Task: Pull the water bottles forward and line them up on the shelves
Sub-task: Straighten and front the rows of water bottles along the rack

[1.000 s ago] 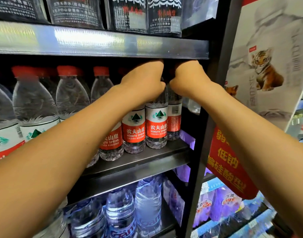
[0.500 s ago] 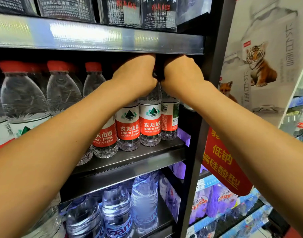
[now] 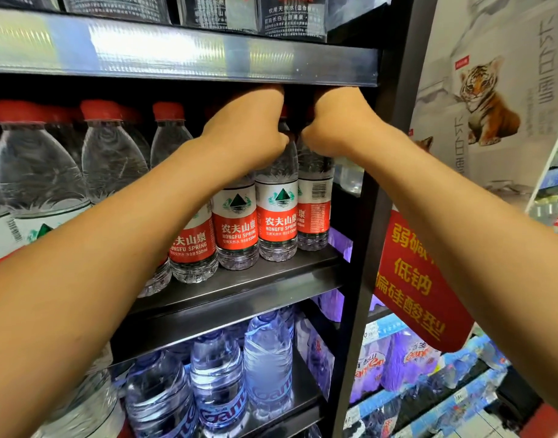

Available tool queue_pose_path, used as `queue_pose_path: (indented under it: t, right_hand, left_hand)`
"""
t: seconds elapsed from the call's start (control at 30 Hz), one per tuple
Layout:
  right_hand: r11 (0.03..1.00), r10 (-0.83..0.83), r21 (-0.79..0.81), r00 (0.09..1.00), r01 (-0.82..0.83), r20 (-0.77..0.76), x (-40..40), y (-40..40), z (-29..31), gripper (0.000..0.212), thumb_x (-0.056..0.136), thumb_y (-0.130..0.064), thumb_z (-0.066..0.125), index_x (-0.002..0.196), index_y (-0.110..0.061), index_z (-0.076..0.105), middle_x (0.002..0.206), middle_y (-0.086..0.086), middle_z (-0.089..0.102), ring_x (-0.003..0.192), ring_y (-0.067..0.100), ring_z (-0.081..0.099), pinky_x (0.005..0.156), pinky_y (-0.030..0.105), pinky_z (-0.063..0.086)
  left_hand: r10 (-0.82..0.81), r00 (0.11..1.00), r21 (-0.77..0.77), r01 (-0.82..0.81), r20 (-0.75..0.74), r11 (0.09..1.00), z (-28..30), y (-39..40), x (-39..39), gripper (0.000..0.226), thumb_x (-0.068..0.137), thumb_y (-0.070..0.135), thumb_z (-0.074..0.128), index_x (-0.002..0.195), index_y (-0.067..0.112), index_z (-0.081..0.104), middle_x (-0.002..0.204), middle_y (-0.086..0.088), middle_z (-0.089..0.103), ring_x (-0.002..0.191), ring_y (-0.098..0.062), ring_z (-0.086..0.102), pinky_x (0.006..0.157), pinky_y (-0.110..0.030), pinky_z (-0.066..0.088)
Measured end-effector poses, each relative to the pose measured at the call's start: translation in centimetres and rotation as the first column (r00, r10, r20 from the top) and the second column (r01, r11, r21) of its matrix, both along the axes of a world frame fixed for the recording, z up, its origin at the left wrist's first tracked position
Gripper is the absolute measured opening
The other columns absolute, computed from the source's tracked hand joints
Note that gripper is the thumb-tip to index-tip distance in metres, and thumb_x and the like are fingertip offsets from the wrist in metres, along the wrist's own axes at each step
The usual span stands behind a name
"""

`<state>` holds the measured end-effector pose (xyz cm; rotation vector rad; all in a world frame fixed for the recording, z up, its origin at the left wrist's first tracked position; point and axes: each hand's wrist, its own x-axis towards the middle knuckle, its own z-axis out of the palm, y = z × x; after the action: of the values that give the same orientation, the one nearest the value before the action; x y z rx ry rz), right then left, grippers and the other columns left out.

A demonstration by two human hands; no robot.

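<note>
— The bottles are full, so heavy and slick; we take them at the necks, right under our grip.

— Left hand and right hand curl there, on the shelf; fingers hidden.

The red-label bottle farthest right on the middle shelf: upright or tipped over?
Upright. The rightmost bottle stands on its base on the middle shelf, label vertical, while the right hand covers its top.
</note>
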<state>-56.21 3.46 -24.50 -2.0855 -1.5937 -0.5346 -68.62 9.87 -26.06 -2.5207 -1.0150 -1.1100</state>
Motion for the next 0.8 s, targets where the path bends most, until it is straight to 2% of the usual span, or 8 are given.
queue_pose_path:
  t: [0.03, 0.1, 0.2, 0.27, 0.4, 0.5, 0.63, 0.8]
  right_hand:
    - [0.999, 0.004, 0.054, 1.0, -0.004, 0.001, 0.0, 0.1, -0.5, 0.013, 0.088, -0.019, 0.061, 0.082, -0.008, 0.058, 0.08, 0.01, 0.053, 0.081, 0.029, 0.054, 0.067, 0.033, 0.042]
    - [0.984, 0.02, 0.176, 1.0, -0.022, 0.016, -0.1, 0.3, -1.4, 0.019, 0.089, -0.022, 0.064, 0.1, -0.007, 0.065, 0.096, 0.011, 0.062, 0.089, 0.031, 0.061, 0.071, 0.035, 0.05]
    - [0.971, 0.053, 0.232, 0.998, -0.055, 0.016, 0.0, 0.3, -1.8, 0.036, 0.091, -0.03, 0.066, 0.121, -0.01, 0.064, 0.116, 0.014, 0.064, 0.101, 0.035, 0.063, 0.082, 0.04, 0.055]
    - [0.971, 0.071, 0.232, 0.997, -0.061, -0.035, 0.2, 0.4, -1.5, 0.036, 0.089, -0.027, 0.068, 0.12, -0.01, 0.064, 0.113, 0.014, 0.064, 0.099, 0.035, 0.062, 0.078, 0.038, 0.053]
    - [0.977, 0.123, 0.186, 0.986, -0.101, -0.113, 0.7, 0.5, -1.1, 0.03, 0.083, -0.012, 0.068, 0.112, -0.006, 0.063, 0.108, 0.015, 0.062, 0.097, 0.034, 0.061, 0.081, 0.041, 0.056]
    - [0.973, 0.062, 0.224, 0.996, -0.046, -0.063, 0.6, 0.5, -1.7, 0.016, 0.083, -0.013, 0.07, 0.095, -0.007, 0.063, 0.094, 0.012, 0.059, 0.083, 0.03, 0.061, 0.066, 0.034, 0.052]
    - [0.956, -0.047, 0.293, 0.996, 0.022, 0.08, -0.1, 0.7, -3.0, 0.02, 0.088, -0.017, 0.07, 0.104, -0.006, 0.068, 0.1, 0.016, 0.062, 0.085, 0.035, 0.064, 0.063, 0.034, 0.047]
    - [0.957, 0.012, 0.29, 1.0, -0.009, -0.01, 0.3, 0.5, -2.4, 0.022, 0.084, -0.011, 0.071, 0.104, -0.006, 0.067, 0.102, 0.015, 0.063, 0.09, 0.036, 0.063, 0.07, 0.036, 0.053]
  left_hand:
    - [0.001, 1.0, 0.001, -0.001, 0.002, 1.0, 0.0, 0.0, 0.0, 0.036, 0.087, 0.024, 0.061, 0.067, 0.021, 0.032, 0.067, -0.001, 0.039, 0.056, -0.014, 0.034, 0.047, -0.03, 0.023]
    - [-0.004, 1.0, 0.006, 0.004, 0.004, 1.0, 0.0, -0.1, -0.1, 0.036, 0.087, 0.024, 0.061, 0.067, 0.021, 0.032, 0.067, -0.001, 0.039, 0.056, -0.013, 0.034, 0.047, -0.03, 0.022]
    - [-0.015, 1.0, 0.009, 0.015, 0.002, 1.0, 0.0, 0.0, -0.2, 0.035, 0.087, 0.026, 0.061, 0.067, 0.021, 0.033, 0.068, 0.0, 0.041, 0.057, -0.013, 0.036, 0.047, -0.03, 0.023]
    - [-0.015, 1.0, 0.009, 0.015, 0.003, 1.0, -0.1, 0.1, -0.2, 0.037, 0.088, 0.027, 0.062, 0.067, 0.022, 0.032, 0.068, 0.0, 0.04, 0.057, -0.013, 0.036, 0.047, -0.03, 0.023]
    - [-0.014, 1.0, -0.004, 0.014, 0.008, 1.0, -0.2, 0.0, -0.2, 0.038, 0.088, 0.028, 0.062, 0.067, 0.021, 0.031, 0.067, 0.0, 0.039, 0.056, -0.014, 0.035, 0.047, -0.029, 0.022]
    - [-0.008, 1.0, -0.007, 0.008, 0.005, 1.0, -0.2, 0.0, -0.2, 0.036, 0.087, 0.03, 0.061, 0.068, 0.023, 0.032, 0.069, 0.001, 0.041, 0.058, -0.013, 0.037, 0.047, -0.029, 0.023]
    - [-0.013, 1.0, 0.0, 0.013, -0.013, 1.0, -0.2, -0.2, -0.4, 0.038, 0.089, 0.033, 0.06, 0.068, 0.024, 0.031, 0.069, 0.002, 0.04, 0.058, -0.011, 0.035, 0.048, -0.029, 0.022]
    - [-0.032, 0.999, -0.024, 0.031, -0.034, 0.999, 0.0, -0.2, -0.7, 0.04, 0.086, 0.038, 0.064, 0.068, 0.023, 0.033, 0.068, 0.001, 0.041, 0.057, -0.013, 0.038, 0.048, -0.029, 0.023]
